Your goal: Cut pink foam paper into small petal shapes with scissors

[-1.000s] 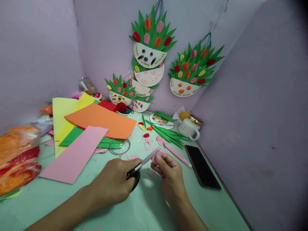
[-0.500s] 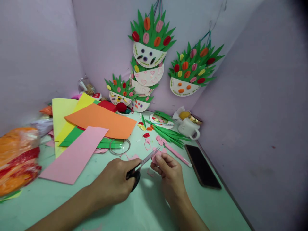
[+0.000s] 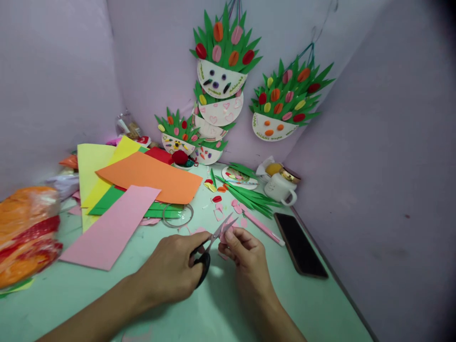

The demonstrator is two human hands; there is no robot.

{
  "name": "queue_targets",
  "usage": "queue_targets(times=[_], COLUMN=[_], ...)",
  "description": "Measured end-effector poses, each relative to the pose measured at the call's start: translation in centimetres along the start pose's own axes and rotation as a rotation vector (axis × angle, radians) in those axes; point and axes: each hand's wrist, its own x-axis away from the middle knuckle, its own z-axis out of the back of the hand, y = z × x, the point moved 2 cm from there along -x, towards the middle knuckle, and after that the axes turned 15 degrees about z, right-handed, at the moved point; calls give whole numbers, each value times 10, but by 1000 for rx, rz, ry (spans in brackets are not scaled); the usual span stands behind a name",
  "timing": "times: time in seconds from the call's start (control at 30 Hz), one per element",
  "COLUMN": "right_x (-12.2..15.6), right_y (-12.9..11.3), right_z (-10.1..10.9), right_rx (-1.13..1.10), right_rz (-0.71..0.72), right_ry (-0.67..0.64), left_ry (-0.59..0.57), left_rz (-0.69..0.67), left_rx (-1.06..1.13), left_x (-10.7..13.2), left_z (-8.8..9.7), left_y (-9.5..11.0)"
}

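Note:
My left hand (image 3: pixel 171 270) grips the black handles of a small pair of scissors (image 3: pixel 211 247), whose blades stand apart and point up and right. My right hand (image 3: pixel 244 254) pinches a small pink paper piece (image 3: pixel 227 233) between the blades' tips. Both hands hover just above the pale green table (image 3: pixel 213 308). Small pink cut-outs (image 3: pixel 218 212) lie on the table just beyond the scissors.
Pink (image 3: pixel 114 228), orange (image 3: pixel 153 175), yellow and green paper sheets lie at the left. A clear tape ring (image 3: pixel 177 215), green paper leaves (image 3: pixel 249 197), a white mug (image 3: pixel 280 189), a pink pen (image 3: pixel 263 229) and a dark phone (image 3: pixel 299 244) sit around. Paper flower baskets (image 3: pixel 221 80) hang on the wall.
The scissor blades have opened wider. Both hands shifted slightly left and toward me with the pink piece still pinched.

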Motion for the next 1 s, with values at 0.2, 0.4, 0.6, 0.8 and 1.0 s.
queue_targets(times=[0.2, 0.4, 0.6, 0.8, 1.0], right_x=[3, 4, 5, 5, 2], right_y=[3, 5, 6, 7, 6], right_z=[0, -1, -4, -3, 0], right_rx=[21, -6, -26, -27, 9], right_rz=[-1, -22, -39, -36, -3], right_ry=[-32, -11, 13, 15, -18], left_ry=[52, 41, 23, 6, 37], left_rz=[-14, -27, -20, -19, -31], left_rx=[10, 23, 20, 12, -3], left_x=[0, -1, -2, -1, -3], left_z=[-3, -6, -5, -6, -5], left_y=[-5, -5, -4, -6, -5])
